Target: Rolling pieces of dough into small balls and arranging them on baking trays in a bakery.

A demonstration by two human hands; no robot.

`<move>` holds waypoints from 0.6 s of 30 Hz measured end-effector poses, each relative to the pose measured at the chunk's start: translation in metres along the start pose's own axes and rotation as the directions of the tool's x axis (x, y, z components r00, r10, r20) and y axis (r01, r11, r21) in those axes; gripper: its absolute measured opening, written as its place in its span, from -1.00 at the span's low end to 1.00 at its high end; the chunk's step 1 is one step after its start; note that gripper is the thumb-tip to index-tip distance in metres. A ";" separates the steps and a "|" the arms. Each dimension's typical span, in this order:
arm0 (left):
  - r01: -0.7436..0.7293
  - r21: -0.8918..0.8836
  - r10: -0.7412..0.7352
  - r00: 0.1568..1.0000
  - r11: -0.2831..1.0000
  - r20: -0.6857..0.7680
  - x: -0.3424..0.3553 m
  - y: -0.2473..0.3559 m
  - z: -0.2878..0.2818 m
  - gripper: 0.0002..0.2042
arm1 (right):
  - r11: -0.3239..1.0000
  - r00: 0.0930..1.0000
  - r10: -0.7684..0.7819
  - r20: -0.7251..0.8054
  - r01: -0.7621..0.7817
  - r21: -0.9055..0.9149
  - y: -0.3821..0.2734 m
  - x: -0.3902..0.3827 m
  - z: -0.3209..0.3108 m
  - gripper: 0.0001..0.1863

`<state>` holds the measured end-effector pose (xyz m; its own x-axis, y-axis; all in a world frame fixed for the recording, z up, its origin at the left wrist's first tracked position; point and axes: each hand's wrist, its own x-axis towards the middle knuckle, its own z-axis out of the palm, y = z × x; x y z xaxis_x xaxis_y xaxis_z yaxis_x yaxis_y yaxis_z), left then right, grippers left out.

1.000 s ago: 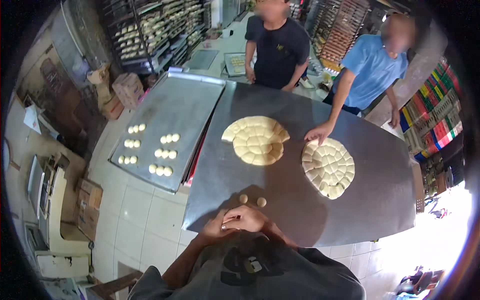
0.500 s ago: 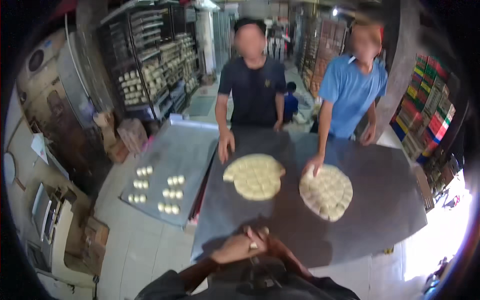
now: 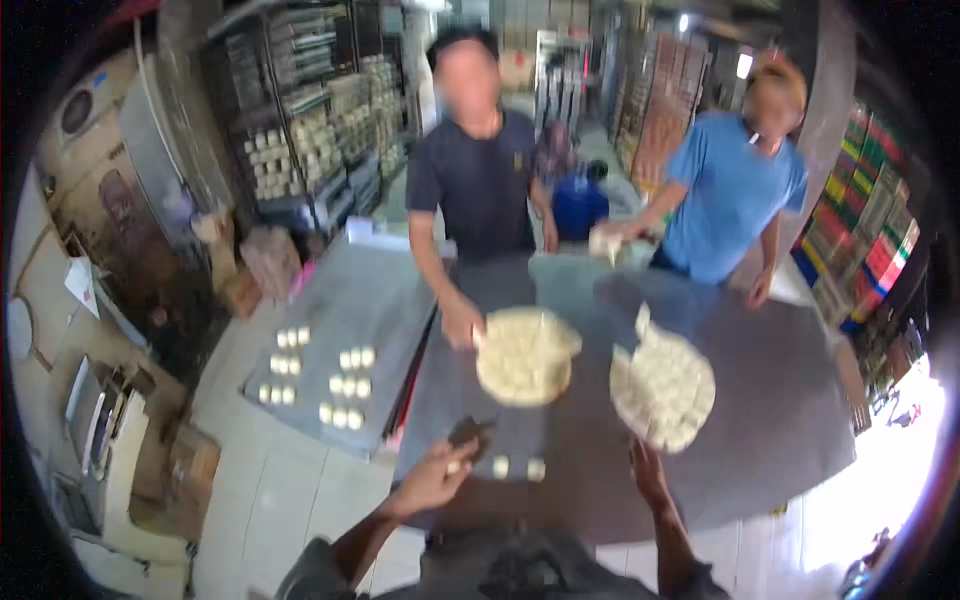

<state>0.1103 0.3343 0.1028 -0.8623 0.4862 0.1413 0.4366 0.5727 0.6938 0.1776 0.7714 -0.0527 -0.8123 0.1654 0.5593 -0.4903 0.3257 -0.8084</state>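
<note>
My left hand [image 3: 432,480] is low over the near edge of the dark metal table [image 3: 560,505], fingers apart around a small dough piece [image 3: 456,467]. I cannot tell whether it grips the piece. A dark shape [image 3: 472,432] by its fingertips may be a shadow. Two more dough pieces [image 3: 518,468] lie to its right. My right hand [image 3: 648,475] reaches out, fingers extended, to the near edge of a flat, scored dough round [image 3: 665,390] with a piece gone from its upper left. Another scored dough round [image 3: 527,358] lies farther left.
Across the table, one person's hand [image 3: 463,325] touches the left round. Another person, in blue, holds a dough lump [image 3: 606,242]. A metal tray [image 3: 350,300] with rows of small dough pieces stands at the left. Racks [image 3: 310,130] and stacked coloured crates [image 3: 855,215] stand behind.
My hands have parted from being together: left to the dough pieces, right to the right round. Small pieces now show on the table. The person in blue has lifted dough from the right round.
</note>
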 end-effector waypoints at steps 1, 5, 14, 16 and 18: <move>0.073 -0.115 -0.077 0.997 0.991 -0.029 -0.011 -0.017 0.029 -0.54 | 0.997 0.997 0.071 0.015 -0.071 -0.004 -0.015 -0.047 -0.002 -0.59; -0.193 0.515 0.271 0.959 0.835 -0.080 -0.073 -0.112 0.089 -0.50 | 0.616 0.895 0.342 0.288 0.018 -0.787 -0.018 -0.121 0.015 -0.49; 0.263 0.106 -0.163 0.817 0.959 -0.553 0.008 -0.062 0.138 -0.85 | 0.656 0.805 0.488 -0.336 -0.593 -0.468 -0.027 -0.050 0.068 -0.60; 0.003 0.228 0.093 0.907 0.974 -0.410 -0.038 -0.073 0.151 -0.89 | 0.511 0.919 0.392 -0.036 -0.250 -0.823 -0.037 -0.110 0.068 -0.62; 0.018 0.262 0.101 0.896 0.965 -0.432 -0.038 -0.101 0.116 -0.89 | 0.531 0.940 0.321 0.119 -0.074 -0.844 -0.042 -0.119 0.017 -0.68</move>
<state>0.1289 0.3350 -0.0547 -0.8395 0.2080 0.5019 0.4731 0.7341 0.4871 0.2893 0.7228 -0.0887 -0.9581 0.1491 0.2444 0.0665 0.9463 -0.3164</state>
